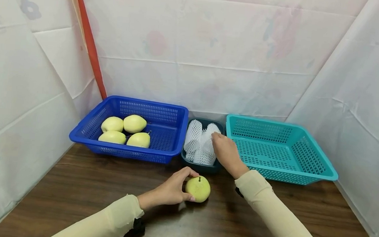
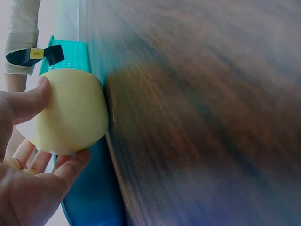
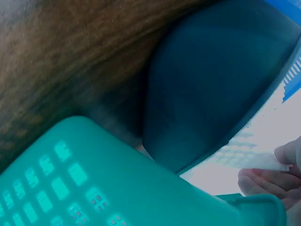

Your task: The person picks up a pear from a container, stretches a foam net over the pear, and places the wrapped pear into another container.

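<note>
A round yellow-green pear (image 1: 198,189) stands stem up at the front middle of the wooden table. My left hand (image 1: 171,189) holds it from the left, thumb on the near side and fingers on the far side. The left wrist view shows the thumb and fingertips round the same pear (image 2: 73,110). My right hand (image 1: 227,153) reaches over a small dark green basket (image 1: 202,168) of white foam net sleeves (image 1: 193,135). In the right wrist view, its thumb and fingers pinch the edge of a foam net sleeve (image 3: 254,157).
To the left, a blue basket (image 1: 170,157) holds several pears (image 1: 134,124). A turquoise basket (image 1: 304,177) stands to the right, close beside the small dark one. White cloth (image 1: 195,41) hangs behind and at both sides. The brown table (image 1: 82,184) spreads in front.
</note>
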### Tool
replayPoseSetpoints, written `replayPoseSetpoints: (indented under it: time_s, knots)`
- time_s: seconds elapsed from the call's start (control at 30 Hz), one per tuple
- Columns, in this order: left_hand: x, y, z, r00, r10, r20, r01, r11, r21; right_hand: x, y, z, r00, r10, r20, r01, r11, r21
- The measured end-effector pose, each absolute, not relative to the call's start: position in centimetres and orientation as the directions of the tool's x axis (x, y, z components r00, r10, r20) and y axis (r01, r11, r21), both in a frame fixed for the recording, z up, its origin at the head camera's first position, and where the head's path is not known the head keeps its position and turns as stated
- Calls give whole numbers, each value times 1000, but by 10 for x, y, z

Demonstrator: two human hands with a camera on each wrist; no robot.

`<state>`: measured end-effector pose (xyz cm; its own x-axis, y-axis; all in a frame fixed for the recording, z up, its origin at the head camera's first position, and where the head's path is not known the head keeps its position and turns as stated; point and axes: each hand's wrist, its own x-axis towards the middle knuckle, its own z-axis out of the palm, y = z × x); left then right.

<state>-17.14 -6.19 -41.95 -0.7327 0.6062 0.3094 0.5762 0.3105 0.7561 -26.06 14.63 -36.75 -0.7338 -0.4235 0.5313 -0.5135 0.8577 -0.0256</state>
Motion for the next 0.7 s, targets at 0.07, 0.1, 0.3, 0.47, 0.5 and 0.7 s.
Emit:
replayPoseSetpoints:
  time_s: [0.07,0.1,0.3,0.47,0.5,0.7]
  knots:
    - [-171,-62,-420,-735,607,304,572,312,759,-260,148,-364,-720,-409,560,-512,858,-32]
    - [-171,-62,-420,-735,607,302,570,312,760,-260,149,-362,-713,-402,575,-512,859,-34]
    - [-171,-62,-419,-736,601,312,574,310,758,-255,152,-341,-687,-366,628,-529,844,-86]
    - [-170,-62,-417,-737,604,302,571,319,757,-246,152,-324,-672,-338,658,-545,828,-131]
    - [-170,-62,-417,-739,605,296,567,322,758,-243,153,-321,-669,-334,664,-550,823,-140]
    - [-168,-61,-418,-747,606,273,550,333,766,-224,154,-307,-649,-344,678,-591,789,-166]
